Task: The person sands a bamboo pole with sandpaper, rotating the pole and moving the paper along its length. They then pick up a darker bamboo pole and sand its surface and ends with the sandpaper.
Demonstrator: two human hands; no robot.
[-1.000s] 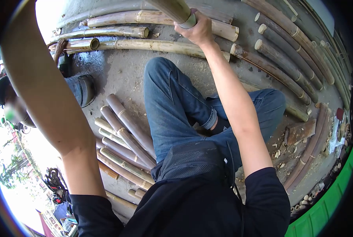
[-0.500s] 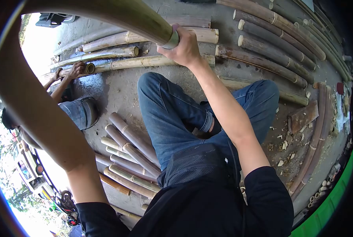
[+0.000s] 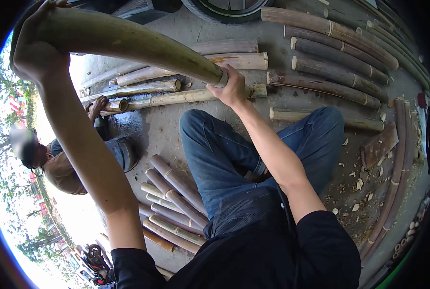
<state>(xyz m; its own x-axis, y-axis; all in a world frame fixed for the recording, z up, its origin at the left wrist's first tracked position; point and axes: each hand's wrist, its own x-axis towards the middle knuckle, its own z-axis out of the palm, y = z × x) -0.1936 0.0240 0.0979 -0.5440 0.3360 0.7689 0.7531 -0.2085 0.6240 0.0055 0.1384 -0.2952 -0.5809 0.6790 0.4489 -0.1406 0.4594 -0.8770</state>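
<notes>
A thick greenish bamboo pole (image 3: 138, 45) is raised across the upper left of the head view, held between both hands. My right hand (image 3: 232, 87) is wrapped round its right end, at the pale cut rim (image 3: 221, 79). At the top left, my left hand (image 3: 36, 58) grips the other end from below, with fingertips showing over the top edge. The pole passes above several bamboo lengths (image 3: 191, 96) lying on the ground. My legs (image 3: 215, 149) are folded beneath my arms.
A co-worker (image 3: 63, 168) sits at the left, a hand (image 3: 97, 107) on a bamboo tube. Cut bamboo pieces (image 3: 176, 192) lie beside my left knee, and dark poles (image 3: 340, 65) line the upper right. A wheel (image 3: 224, 10) stands at the top; wood chips (image 3: 357, 185) litter the right.
The view has turned, bringing the wheel and more of the co-worker into sight. My left hand now shows at the pole's far end, and my right hand sits slightly lower and further right.
</notes>
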